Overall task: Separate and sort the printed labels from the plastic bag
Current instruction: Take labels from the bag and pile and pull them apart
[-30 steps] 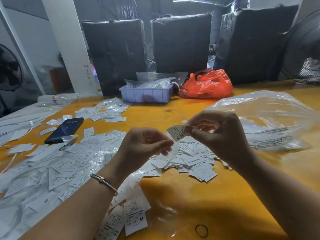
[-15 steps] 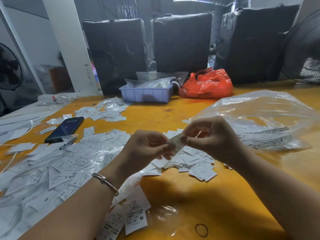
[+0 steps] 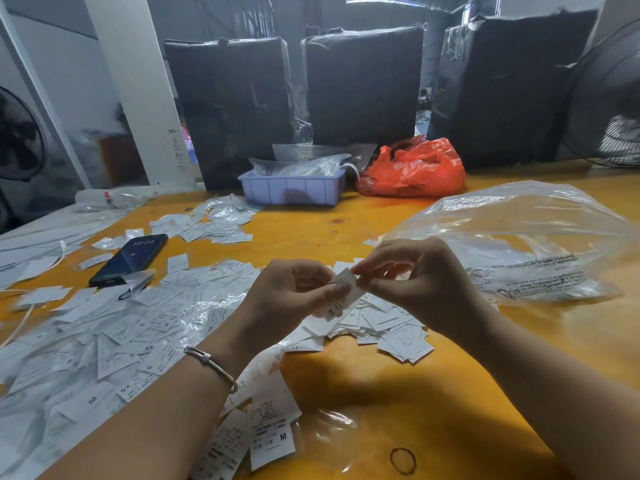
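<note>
The yellow table (image 3: 346,223) carries the work. A clear plastic bag (image 3: 519,237) lies on its right side, printed text visible, with some labels showing inside. A broad spread of loose labels (image 3: 114,337) covers the table's left; a smaller heap (image 3: 391,327) lies beneath the hands. An orange bag (image 3: 415,168) and a lilac tray (image 3: 294,188) sit at the far edge. A phone (image 3: 130,259) rests among the left-hand labels. The left hand (image 3: 291,292) and the right hand (image 3: 415,282) both pinch one label (image 3: 346,285) between thumb and fingertips, held above the smaller heap. A rubber band (image 3: 402,461) lies near the table's front edge.
</note>
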`<state>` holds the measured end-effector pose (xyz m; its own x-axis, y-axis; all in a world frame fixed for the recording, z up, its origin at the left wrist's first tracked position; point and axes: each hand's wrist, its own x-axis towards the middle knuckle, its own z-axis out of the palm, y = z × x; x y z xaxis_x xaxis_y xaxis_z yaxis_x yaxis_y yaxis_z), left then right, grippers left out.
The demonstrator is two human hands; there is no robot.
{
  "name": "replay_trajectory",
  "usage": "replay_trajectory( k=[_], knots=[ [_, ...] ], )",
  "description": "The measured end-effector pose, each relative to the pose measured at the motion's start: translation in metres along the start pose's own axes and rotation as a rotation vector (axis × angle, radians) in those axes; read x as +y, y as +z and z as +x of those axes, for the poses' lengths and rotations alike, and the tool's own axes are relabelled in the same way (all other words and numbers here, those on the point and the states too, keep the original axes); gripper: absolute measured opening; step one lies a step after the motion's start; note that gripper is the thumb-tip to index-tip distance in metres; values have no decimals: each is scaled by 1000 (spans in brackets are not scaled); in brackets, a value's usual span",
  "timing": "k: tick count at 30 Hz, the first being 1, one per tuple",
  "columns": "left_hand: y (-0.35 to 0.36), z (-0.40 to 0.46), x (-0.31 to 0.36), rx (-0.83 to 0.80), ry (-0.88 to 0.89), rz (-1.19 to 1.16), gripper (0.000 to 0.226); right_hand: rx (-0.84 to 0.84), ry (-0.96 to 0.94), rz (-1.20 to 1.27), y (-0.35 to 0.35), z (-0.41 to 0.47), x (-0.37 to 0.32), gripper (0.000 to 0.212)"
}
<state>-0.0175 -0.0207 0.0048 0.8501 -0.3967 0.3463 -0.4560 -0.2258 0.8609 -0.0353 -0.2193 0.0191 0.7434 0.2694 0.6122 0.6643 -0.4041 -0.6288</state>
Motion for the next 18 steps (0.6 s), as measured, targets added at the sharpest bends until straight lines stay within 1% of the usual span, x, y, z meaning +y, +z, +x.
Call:
replay_trajectory(
  k=[6,15,18],
  knots=[
    [0,0,-1,-9,-8,2,28,-81,44,48,2,-1,0,11],
    [1,0,0,15,-11,-22,28,-119,209,270,6,-2,5,11],
    [1,-1,0,12,-10,-33,28,-157,261,305,7,-3,6,12]
  ],
)
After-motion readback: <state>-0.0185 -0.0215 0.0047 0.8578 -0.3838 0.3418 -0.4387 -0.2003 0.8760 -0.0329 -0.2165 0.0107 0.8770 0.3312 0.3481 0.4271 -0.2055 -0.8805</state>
